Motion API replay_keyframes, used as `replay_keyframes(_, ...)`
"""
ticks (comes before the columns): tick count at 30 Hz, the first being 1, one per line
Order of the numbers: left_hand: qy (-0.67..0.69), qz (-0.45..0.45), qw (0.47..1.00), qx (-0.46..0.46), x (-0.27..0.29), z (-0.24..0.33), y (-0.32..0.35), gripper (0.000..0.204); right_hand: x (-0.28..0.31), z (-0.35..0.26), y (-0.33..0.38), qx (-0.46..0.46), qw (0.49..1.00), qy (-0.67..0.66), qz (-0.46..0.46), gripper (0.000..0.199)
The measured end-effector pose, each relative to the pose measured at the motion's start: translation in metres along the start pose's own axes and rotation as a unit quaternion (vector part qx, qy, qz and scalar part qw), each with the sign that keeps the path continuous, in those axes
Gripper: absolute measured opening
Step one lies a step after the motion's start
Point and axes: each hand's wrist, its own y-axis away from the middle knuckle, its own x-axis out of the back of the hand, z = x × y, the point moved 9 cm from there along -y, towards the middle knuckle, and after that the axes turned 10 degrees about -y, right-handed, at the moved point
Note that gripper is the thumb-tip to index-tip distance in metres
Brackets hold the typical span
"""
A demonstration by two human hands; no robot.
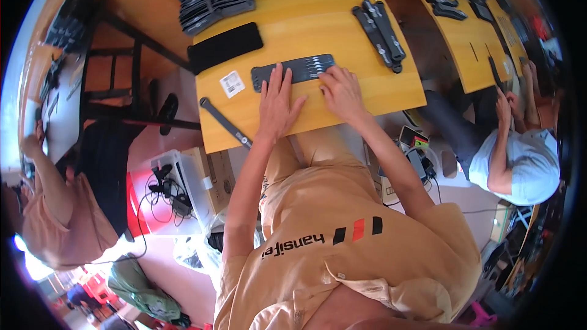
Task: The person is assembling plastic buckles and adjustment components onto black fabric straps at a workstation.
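Flat dark grey strip (pixel 293 70), perhaps ribbed, on wooden table (pixel 318 18)

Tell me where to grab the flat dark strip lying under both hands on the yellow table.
Probably by its two short ends. The dark strip lies flat and runs left to right across the table, too long for one grip. The left hand already rests near its left end and the right hand near its right end, so pinch each end from the near edge and lift evenly.

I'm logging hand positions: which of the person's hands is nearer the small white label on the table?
Left. The left hand lies just right of the white label, fingers on the dark flat strip. The right hand sits farther right, at the strip's other end.
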Motion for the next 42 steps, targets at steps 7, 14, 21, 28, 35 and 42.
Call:
replay_keyframes(7,0.365,0.261,0.842,0.301,0.081,-0.108,0.101,0.025,-0.041,-0.070,0.024,0.040,0.984,-0.153,-0.077,0.031)
replay_keyframes(14,0.596,0.230,0.599,0.483,0.015,-0.136,0.215,0.022,-0.094,-0.155,0.035,0.126,0.973,-0.148,-0.122,0.035)
replay_keyframes(21,0.707,0.073,0.557,0.428,-0.001,-0.066,0.172,0.029,-0.070,-0.149,0.032,0.143,0.962,-0.229,-0.048,0.016)
replay_keyframes(28,0.748,0.057,0.565,0.344,0.013,-0.035,0.126,0.025,-0.027,-0.127,0.034,-0.026,0.903,-0.420,-0.086,0.020)
replay_keyframes(35,0.759,0.011,0.567,0.319,0.032,-0.007,0.107,0.028,0.012,-0.120,0.024,0.011,0.915,-0.390,-0.098,0.017)
replay_keyframes(42,0.756,0.004,0.573,0.315,0.034,0.000,0.102,0.028,0.021,-0.120,0.022,0.050,0.924,-0.365,-0.104,0.017)
